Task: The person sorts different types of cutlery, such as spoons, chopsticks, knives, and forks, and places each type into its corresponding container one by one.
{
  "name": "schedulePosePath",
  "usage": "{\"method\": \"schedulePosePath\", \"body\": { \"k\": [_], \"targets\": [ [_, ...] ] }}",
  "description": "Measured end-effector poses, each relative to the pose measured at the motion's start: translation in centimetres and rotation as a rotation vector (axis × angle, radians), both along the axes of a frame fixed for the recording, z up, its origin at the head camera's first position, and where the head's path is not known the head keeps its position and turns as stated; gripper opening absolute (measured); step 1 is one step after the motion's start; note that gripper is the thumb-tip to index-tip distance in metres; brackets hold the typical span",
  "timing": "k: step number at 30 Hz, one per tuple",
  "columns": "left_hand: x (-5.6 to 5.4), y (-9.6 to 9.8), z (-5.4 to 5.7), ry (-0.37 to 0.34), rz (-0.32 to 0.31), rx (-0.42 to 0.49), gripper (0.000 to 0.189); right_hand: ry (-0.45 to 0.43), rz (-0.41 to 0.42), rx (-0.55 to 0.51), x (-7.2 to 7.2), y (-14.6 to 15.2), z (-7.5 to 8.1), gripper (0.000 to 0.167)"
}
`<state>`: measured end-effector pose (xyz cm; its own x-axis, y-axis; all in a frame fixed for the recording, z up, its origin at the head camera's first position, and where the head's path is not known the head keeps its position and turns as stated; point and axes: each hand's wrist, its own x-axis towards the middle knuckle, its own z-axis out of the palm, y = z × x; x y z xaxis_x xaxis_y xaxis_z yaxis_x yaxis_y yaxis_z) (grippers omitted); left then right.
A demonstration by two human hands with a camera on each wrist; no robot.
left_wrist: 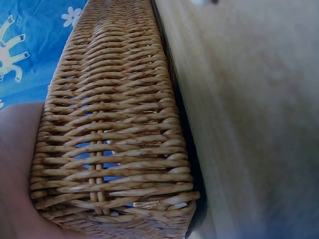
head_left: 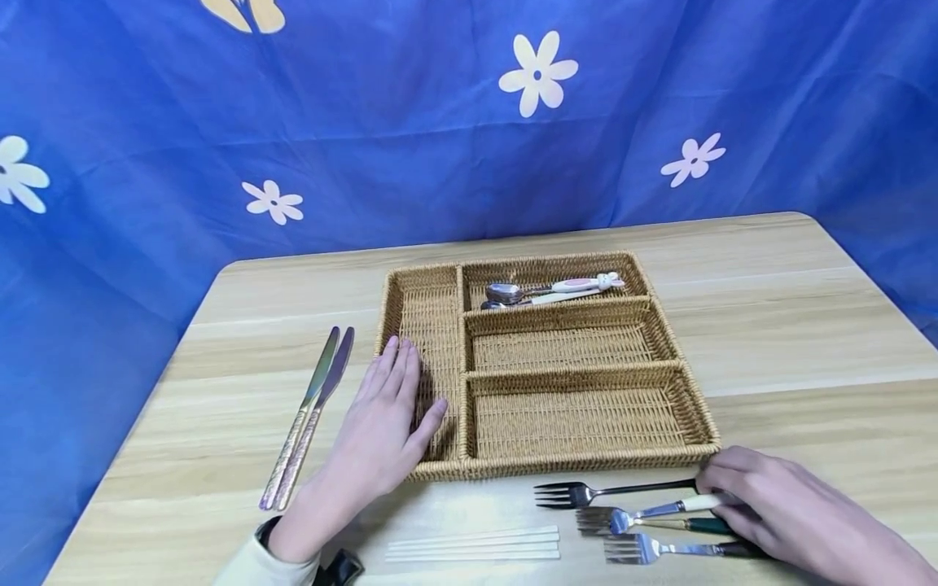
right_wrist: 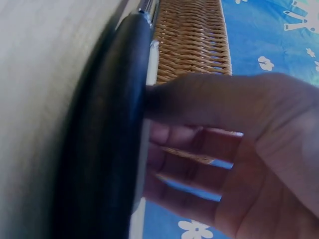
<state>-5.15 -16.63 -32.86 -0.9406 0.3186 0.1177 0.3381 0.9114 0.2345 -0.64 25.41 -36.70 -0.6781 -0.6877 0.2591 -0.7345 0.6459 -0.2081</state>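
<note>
My left hand rests over the left rim of a wicker cutlery tray, fingers extended into its long left compartment. The left wrist view shows the tray's woven side wall close up. At the tray's front right corner, my right hand pinches the handle of a white-handled fork. An all-black fork lies just behind it. A green-handled fork and a black-handled fork lie in front. The dark handle fills much of the right wrist view, beside my thumb.
Two spoons, one with a rabbit-shaped handle end, lie in the tray's back compartment. Two metallic knives lie left of the tray. Several white sticks lie in front on the wooden table. A blue flowered cloth hangs behind.
</note>
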Motion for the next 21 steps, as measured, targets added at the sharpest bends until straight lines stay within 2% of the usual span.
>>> {"method": "schedulePosePath", "body": {
  "k": [3, 9, 12, 16, 18, 21],
  "targets": [
    [0.0, 0.0, -0.1, 0.014, -0.003, 0.005, 0.072, 0.003, 0.028, -0.026, 0.0, -0.2, 0.2, 0.006],
    [0.0, 0.0, 0.0, 0.011, 0.001, -0.004, 0.072, 0.023, 0.048, -0.036, 0.1, -0.4, 0.6, 0.017],
    [0.0, 0.0, 0.0, 0.009, 0.003, -0.006, 0.072, 0.006, 0.051, -0.011, 0.2, -0.1, 1.1, 0.015],
    [0.1, 0.0, 0.0, 0.001, 0.005, -0.006, 0.073, 0.039, 0.064, -0.013, 0.3, 0.1, 2.4, 0.006],
    [0.0, 0.0, 0.0, -0.001, 0.007, -0.007, 0.073, 0.077, 0.076, -0.043, 0.1, 0.0, 3.1, 0.012],
    [0.0, 0.0, -0.1, -0.006, 0.007, -0.006, 0.073, 0.132, 0.100, -0.084, -0.4, -0.4, 4.0, 0.031]
  ]
}}
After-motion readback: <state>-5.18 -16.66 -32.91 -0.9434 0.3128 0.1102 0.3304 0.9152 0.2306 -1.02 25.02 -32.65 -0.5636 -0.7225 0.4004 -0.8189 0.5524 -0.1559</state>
